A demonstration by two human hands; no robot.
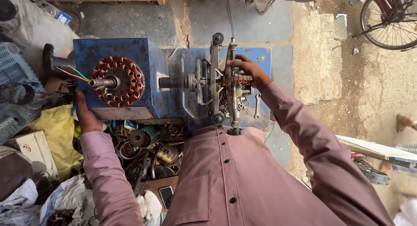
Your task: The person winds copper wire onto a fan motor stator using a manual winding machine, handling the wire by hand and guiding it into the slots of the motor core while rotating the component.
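A blue metal winding machine (150,56) stands in front of me. A round stator with copper coils (118,81) sits on its left shaft, with red and green wires trailing left. My left hand (84,114) rests at the machine's lower left corner, touching its side. My right hand (251,71) grips the metal frame (231,85) of the right-hand fixture, fingers around a toothed part there.
Motor parts and copper coils (152,148) lie below the machine. A yellow cloth (56,130), a blue crate (13,69) and bags are at the left. A phone (166,194) lies near my body. A bicycle wheel (386,22) stands at upper right.
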